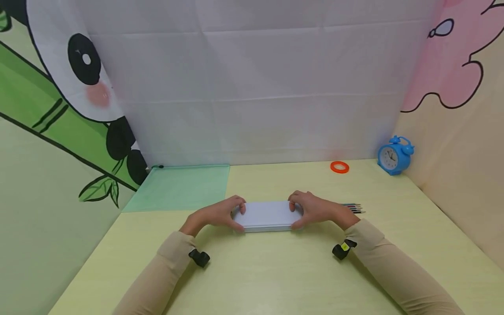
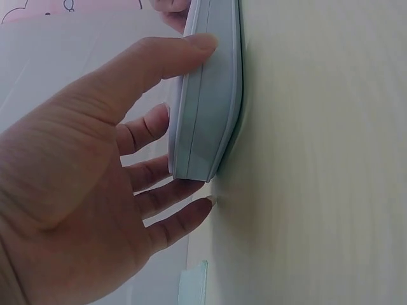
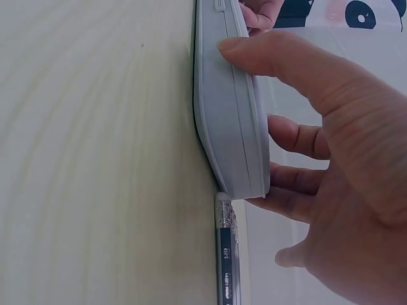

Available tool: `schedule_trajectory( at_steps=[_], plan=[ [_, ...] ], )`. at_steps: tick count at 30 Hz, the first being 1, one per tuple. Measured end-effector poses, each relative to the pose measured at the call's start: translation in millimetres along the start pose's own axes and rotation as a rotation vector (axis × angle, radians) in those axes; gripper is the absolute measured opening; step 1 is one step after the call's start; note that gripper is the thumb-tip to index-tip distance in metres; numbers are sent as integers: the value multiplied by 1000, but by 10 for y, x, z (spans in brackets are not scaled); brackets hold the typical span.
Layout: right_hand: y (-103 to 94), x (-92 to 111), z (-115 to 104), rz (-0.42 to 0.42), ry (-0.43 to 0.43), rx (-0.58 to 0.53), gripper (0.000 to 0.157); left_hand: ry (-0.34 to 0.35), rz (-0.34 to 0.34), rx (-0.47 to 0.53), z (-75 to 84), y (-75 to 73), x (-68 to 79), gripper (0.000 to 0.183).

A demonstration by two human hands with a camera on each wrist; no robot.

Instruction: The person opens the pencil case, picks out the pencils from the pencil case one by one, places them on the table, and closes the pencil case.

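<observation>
A pale grey-white zippered pencil case (image 1: 267, 214) lies flat on the table. My left hand (image 1: 224, 213) grips its left end, with the thumb on the near side wall and the fingers round the far side and end. At the right end my right hand (image 1: 313, 209) holds it the same way. In the right wrist view a zipper pull (image 3: 220, 5) shows on the side wall. Several pencils (image 1: 356, 208) lie just right of the case, partly hidden behind the right wrist. Their eraser ends (image 3: 222, 198) sit right at the case's corner.
A mint-green sheet (image 1: 181, 188) covers the table's back left. An orange-red ring (image 1: 339, 167) lies at the back right, near a blue alarm clock (image 1: 395, 156). A white cloth (image 1: 256, 87) hangs along the back edge, and a wall (image 1: 464, 175) borders the right side.
</observation>
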State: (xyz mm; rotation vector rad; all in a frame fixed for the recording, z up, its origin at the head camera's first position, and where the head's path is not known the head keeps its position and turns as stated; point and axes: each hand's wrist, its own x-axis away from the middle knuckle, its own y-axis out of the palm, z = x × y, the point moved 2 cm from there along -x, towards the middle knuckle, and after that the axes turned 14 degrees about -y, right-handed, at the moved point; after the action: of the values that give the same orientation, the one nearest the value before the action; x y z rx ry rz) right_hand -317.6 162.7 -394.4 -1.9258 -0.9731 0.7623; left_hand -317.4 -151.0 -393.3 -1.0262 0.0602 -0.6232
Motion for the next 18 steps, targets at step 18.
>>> schedule_trajectory(
  at_steps=[18],
  plan=[
    [-92,80,82,28,2,-28,38,-66,37,68,-38,-96,60,39]
  ],
)
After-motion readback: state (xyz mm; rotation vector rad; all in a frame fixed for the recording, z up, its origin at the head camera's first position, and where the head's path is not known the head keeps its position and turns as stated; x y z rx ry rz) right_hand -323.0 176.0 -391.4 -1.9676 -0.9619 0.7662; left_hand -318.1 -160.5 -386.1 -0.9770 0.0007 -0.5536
